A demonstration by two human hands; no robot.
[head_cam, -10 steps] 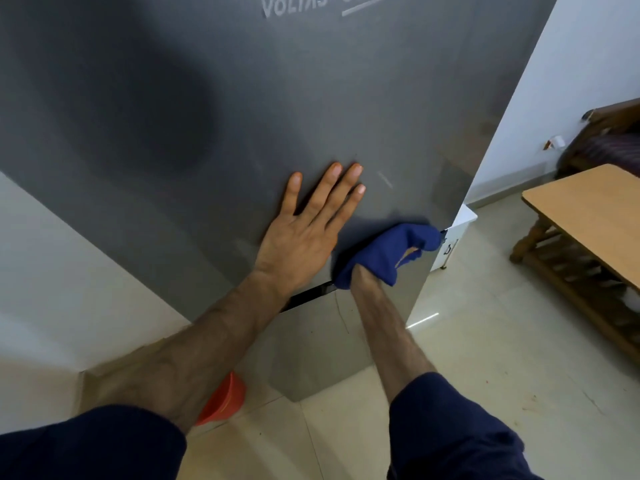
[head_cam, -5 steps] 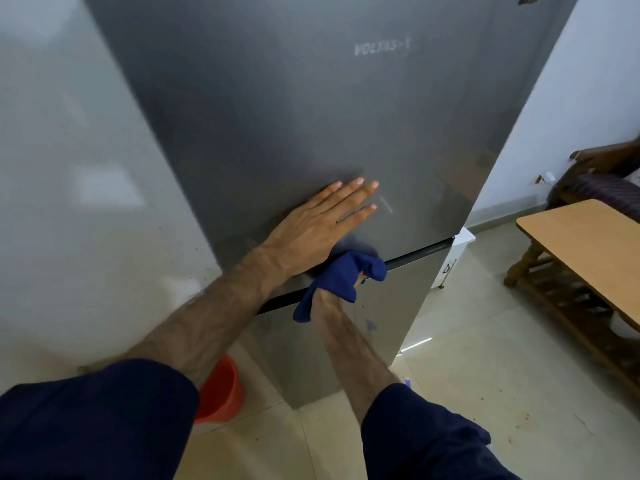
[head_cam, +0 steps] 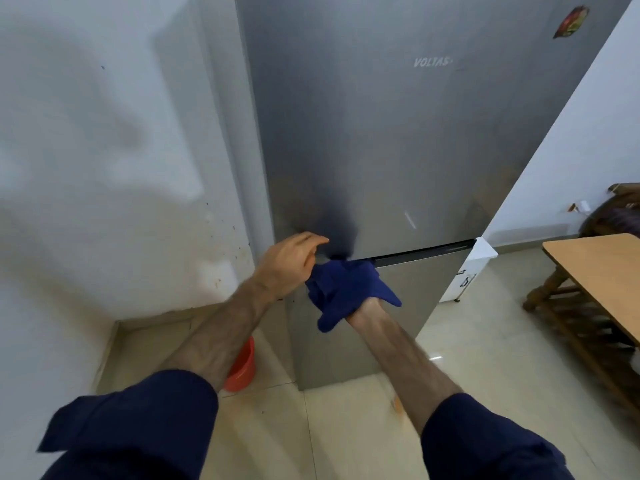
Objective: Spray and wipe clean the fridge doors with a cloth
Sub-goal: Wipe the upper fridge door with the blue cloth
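I see my right hand [head_cam: 363, 306] wrapped in the blue cloth [head_cam: 346, 289], fingers gripping it, pressed at the fridge [head_cam: 381, 150] door seam near its left edge. My left hand [head_cam: 289, 263] hovers just left of the cloth, fingers loosely curled, holding nothing. Left of the fridge the wall [head_cam: 104, 168] crowds close; right of it, open floor [head_cam: 485, 341] runs to a wooden counter [head_cam: 595, 271]. An orange bucket [head_cam: 242, 368] sits at the fridge's lower left corner.

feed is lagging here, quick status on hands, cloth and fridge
Left hand open at upper door. Right hand grips blue cloth at door seam. Nothing in the way.
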